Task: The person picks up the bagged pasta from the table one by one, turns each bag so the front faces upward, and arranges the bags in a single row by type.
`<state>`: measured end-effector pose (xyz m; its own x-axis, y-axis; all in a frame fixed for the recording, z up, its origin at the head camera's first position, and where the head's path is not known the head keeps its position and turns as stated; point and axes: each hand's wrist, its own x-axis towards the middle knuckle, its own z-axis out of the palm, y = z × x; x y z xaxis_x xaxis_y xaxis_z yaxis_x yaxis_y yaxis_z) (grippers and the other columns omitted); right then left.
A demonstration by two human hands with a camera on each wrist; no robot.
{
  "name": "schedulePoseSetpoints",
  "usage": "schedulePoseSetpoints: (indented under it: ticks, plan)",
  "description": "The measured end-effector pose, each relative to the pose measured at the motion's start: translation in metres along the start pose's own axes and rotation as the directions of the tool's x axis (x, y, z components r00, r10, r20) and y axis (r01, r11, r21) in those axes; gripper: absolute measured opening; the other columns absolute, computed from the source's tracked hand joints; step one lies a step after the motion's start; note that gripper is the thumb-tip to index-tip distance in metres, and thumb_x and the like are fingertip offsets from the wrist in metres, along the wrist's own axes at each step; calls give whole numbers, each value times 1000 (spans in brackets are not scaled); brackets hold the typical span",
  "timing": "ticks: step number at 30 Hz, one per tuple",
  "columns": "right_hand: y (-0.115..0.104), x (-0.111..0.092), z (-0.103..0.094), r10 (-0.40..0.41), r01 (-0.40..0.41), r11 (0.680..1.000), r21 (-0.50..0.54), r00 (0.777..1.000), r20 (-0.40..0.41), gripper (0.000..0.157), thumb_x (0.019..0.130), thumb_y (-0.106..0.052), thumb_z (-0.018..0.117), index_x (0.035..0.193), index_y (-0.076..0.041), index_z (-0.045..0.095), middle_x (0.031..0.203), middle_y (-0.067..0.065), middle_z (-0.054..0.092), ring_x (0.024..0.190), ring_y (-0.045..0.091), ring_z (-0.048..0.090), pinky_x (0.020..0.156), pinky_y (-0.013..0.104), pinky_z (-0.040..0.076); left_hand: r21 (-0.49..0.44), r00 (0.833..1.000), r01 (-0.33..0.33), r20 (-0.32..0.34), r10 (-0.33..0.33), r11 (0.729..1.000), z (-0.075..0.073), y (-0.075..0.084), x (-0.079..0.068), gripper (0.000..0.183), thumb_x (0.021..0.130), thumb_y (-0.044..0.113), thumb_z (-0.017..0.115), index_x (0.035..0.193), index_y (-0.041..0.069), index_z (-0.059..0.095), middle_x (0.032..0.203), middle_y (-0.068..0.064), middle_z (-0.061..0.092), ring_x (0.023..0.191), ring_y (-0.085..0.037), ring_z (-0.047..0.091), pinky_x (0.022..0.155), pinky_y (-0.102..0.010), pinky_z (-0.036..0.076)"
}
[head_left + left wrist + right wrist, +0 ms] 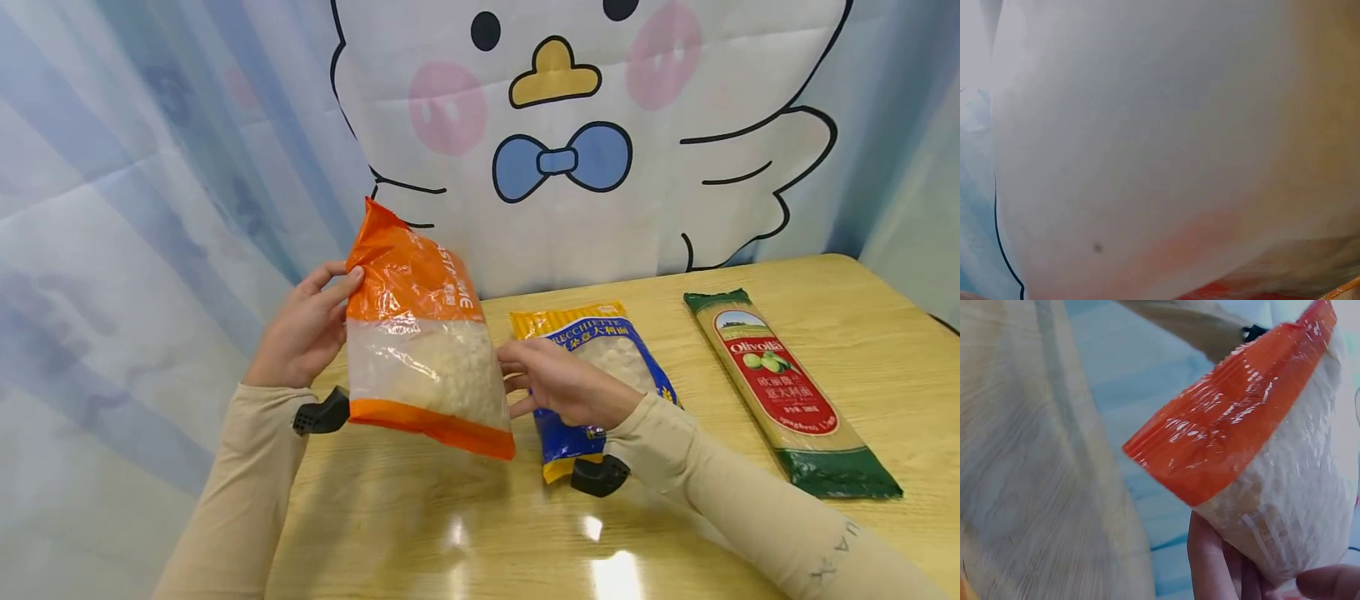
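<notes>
An orange and clear plastic bag of pasta (427, 350), filled with small pale pieces, is held up tilted above the table. My left hand (303, 329) pinches its upper left edge, thumb in front. At the bag's right edge, my right hand (566, 383) grips the side; the right wrist view shows fingers (1210, 559) behind the bag (1279, 481) and the thumb at its other face. Behind my right hand lies a blue and yellow bag of orecchiette (558, 433), partly covered by that hand. The left wrist view is mostly a blurred pale surface.
A long pack of spaghetti (787, 375) with green ends and a red label lies on the right of the wooden table (420, 533). Behind the table hangs a curtain (555, 225) with a cartoon bird; blue and white cloth (112, 250) hangs on the left.
</notes>
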<state>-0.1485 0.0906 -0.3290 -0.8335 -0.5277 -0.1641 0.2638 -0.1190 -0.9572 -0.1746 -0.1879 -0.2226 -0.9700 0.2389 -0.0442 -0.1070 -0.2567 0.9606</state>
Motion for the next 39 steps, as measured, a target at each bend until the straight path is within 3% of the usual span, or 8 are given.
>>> schedulePoseSetpoints:
  ticks: [10, 19, 26, 32, 39]
  plan:
    - [1, -5, 2, 18, -21, 998, -54, 999, -47, 38, 108, -20, 41, 130, 6, 57, 108, 9, 65, 92, 22, 69, 73, 40, 62, 8, 1000, 23, 6, -23, 1000, -5, -9, 3, 16, 100, 20, 59, 108, 12, 48, 110, -3, 56, 88, -12, 64, 74, -21, 57]
    - [-7, -7, -2, 28, -31, 999, -37, 997, -73, 35, 108, -20, 43, 131, 3, 55, 114, 11, 61, 95, 24, 69, 76, 44, 62, -4, 998, 58, 15, -58, 998, -11, -14, 9, 13, 99, 23, 59, 103, 15, 49, 113, -2, 53, 93, -14, 61, 76, -23, 56]
    - [-17, -13, -8, 22, -40, 991, -127, 990, -139, 29, 107, -18, 45, 126, 0, 56, 107, 8, 60, 88, 20, 68, 62, 33, 61, 6, 995, 90, 36, -90, 996, -15, -27, 14, 7, 101, 22, 56, 102, 15, 54, 102, 1, 58, 88, -13, 62, 70, -22, 56]
    - [-20, -16, -10, 5, -38, 980, -194, 986, -164, 28, 106, -18, 48, 124, -1, 60, 112, 11, 61, 94, 22, 66, 65, 37, 62, 65, 993, 107, 48, -111, 992, -18, -35, 15, 9, 103, 25, 53, 104, 16, 54, 101, 2, 59, 88, -14, 62, 71, -24, 56]
    - [-32, -20, -12, -39, -4, 961, -276, 988, -150, 24, 105, -22, 50, 114, -2, 61, 110, 10, 56, 91, 24, 64, 63, 37, 61, 52, 987, 153, 39, -155, 987, -24, -38, 16, 9, 101, 27, 56, 102, 18, 55, 101, 3, 60, 90, -15, 63, 74, -26, 57]
